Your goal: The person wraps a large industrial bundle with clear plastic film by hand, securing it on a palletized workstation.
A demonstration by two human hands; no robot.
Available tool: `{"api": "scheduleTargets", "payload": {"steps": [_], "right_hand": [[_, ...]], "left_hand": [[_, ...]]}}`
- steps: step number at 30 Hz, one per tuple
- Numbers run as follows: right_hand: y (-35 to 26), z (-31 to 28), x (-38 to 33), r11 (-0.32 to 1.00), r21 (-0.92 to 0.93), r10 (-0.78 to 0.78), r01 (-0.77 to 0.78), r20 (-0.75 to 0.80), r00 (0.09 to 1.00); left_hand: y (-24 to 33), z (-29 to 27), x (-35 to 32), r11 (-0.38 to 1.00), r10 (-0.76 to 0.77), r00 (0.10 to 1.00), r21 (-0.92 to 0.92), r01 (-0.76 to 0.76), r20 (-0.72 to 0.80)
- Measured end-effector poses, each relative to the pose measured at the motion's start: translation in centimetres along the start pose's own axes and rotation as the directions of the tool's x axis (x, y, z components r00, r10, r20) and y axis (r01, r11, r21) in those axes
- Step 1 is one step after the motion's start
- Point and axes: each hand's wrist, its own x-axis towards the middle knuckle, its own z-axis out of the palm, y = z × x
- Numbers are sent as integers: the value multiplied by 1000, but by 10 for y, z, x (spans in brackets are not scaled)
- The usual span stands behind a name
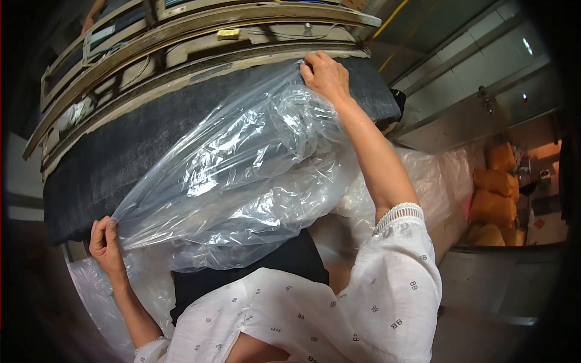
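Observation:
A large sheet of clear plastic film [242, 163] stretches between my two hands, wrinkled and shiny. My left hand [106, 242] pinches its edge near the left front corner of a dark padded bench [139, 142]. Farther up and to the right, my right hand [325, 75] grips the film's other end, close to the back edge of the bench. The film's upper edge runs taut in a slant across the dark surface. Its lower folds hang loosely in front of my body.
Behind the bench runs a worn wooden and metal frame [200, 30] with thin cables and a small yellow piece [228, 34]. More clear film [436, 175] lies heaped at the right. Beyond it stand stacked orange bundles [493, 187] and a grey metal panel [448, 124].

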Motion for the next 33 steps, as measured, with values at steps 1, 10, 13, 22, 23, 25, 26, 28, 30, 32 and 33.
{"api": "scheduleTargets", "payload": {"steps": [1,10,13,22,23,25,26,28,30,32,33], "right_hand": [[-9,3,2,1000,-6,-7,7,13,1000],[-75,10,24,1000,3,-7,7,290,957],[-89,9,23,1000,1,-9,9,347,938],[-101,13,15,926,373,-74,-59,333,940],[-98,19,16,874,475,-96,-100,370,924],[-95,17,22,781,549,-70,-299,552,831],[-94,17,25,751,576,-82,-323,567,820],[-92,14,28,715,612,-97,-338,565,819],[-100,-2,28,369,856,-126,-362,431,893],[-115,-25,28,70,909,-12,-410,412,911],[-119,-30,27,-89,917,88,-390,397,913]], "left_hand": [[-9,-7,-4,1000,-16,1000,-3,16,-10],[-34,-59,-29,994,19,994,106,-7,-109],[-47,-73,-40,973,56,979,233,-9,-196],[-90,-97,-100,954,-268,957,109,279,-108],[-90,-93,-100,954,-262,959,119,275,-110],[-91,-85,-95,919,-378,908,43,392,-181],[-98,-83,-89,908,-407,881,-5,418,-241],[-99,-93,-72,894,-448,839,-147,423,-310],[-91,-97,-49,868,-481,796,-325,374,-367],[-70,-97,-8,883,-395,828,-415,221,-398],[-55,-88,16,820,-445,783,-549,161,-434]]}}
